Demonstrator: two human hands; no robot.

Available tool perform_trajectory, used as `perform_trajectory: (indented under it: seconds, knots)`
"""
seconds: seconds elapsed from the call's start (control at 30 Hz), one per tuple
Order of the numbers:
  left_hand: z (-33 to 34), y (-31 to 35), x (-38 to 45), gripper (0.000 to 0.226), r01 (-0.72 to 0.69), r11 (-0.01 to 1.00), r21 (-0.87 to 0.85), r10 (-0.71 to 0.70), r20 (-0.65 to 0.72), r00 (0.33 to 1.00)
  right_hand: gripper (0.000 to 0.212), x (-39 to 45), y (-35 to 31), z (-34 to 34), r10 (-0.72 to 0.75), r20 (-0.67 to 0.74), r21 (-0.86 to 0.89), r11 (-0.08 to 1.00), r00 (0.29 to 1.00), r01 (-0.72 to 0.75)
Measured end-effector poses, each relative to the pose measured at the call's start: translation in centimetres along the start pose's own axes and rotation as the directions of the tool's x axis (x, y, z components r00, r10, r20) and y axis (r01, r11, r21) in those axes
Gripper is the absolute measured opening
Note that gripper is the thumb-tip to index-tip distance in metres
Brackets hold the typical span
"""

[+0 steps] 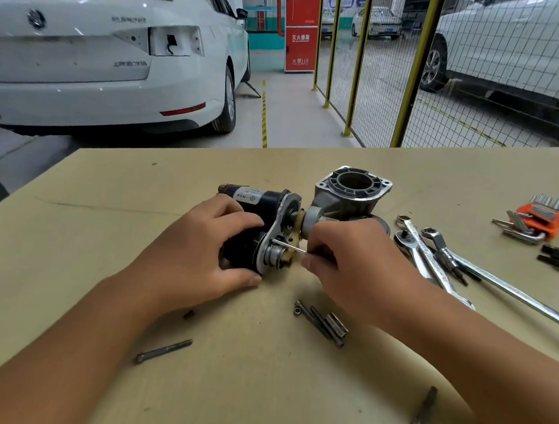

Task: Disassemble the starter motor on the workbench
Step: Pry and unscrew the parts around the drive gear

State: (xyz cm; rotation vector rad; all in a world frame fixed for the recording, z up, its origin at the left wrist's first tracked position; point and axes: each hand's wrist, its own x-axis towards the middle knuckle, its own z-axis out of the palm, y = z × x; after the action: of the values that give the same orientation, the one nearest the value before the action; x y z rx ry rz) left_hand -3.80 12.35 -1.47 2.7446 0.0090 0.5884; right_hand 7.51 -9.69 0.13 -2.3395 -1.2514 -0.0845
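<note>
Disassembling is partway: housing [352, 193] is off, bolts [320, 323] are out mid-workbench [103, 196]; motor [256, 230] is gripped by left hand [196, 258], pin [288, 246] pinched by right hand [351, 262]; plate remains.

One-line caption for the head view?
Left hand steadies the starter motor while the right hand pinches a thin metal pin at its end plate.

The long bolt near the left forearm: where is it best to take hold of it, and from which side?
Pinch the long bolt at mid-shank from above. It lies flat and alone on the workbench, its thin shank is bare on both sides, so fingers fit either side.
</note>
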Motion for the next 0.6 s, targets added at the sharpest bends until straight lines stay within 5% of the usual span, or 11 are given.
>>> perform_trajectory:
  seconds: [0.2,0.4,0.6]
  knots:
    - [0.5,0.0,0.1,0.075,-0.024,1.0,-0.006,0.023,-0.053,0.998,0.03,0.3,-0.5,0.1,-0.045,0.072,-0.103,0.993,0.996,0.052]
    - [0.7,0.1,0.1,0.076,-0.045,0.998,-0.052,0.04,-0.093,0.995,0.016,-0.1,-1.1,-0.2,-0.094,-0.079,-0.295,0.953,0.992,0.067]
    - [0.3,-0.7,0.2,0.077,-0.028,0.99,-0.136,0.017,-0.076,0.997,0.017,0.6,0.0,0.0,-0.129,-0.099,-0.104,0.987,0.987,0.118]
